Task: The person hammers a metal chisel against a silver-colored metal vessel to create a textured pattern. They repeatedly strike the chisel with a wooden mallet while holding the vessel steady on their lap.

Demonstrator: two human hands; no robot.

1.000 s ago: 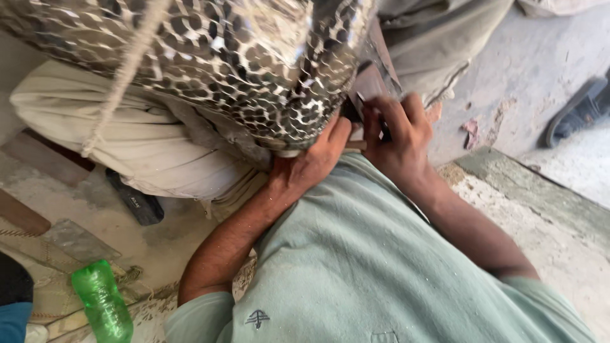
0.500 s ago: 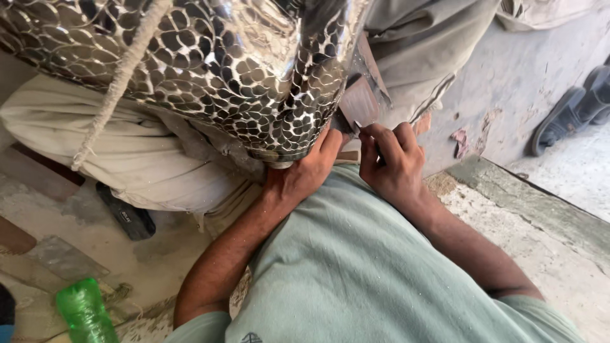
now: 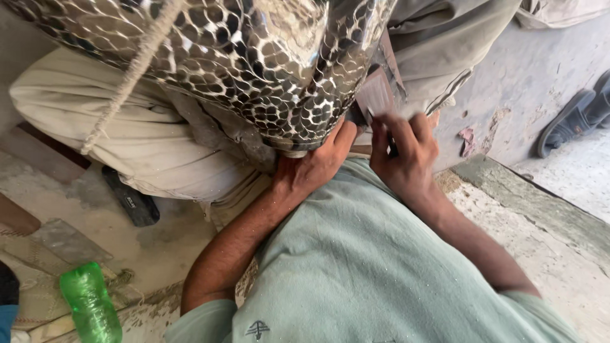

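Metal vessel, large, hammered scale pattern: fills the upper frame on the beige-trousered lap, closer and further right than a second ago; its interior is not in view. Cord hangs across its left side. Left hand: pressed against the vessel's lower edge, fingers curled under it, placed as before. Right hand: closed around a flat grey tool, now raised against the vessel's right side. Green plastic bottle, lower left: contents cannot be told. Dark sandal, right edge.
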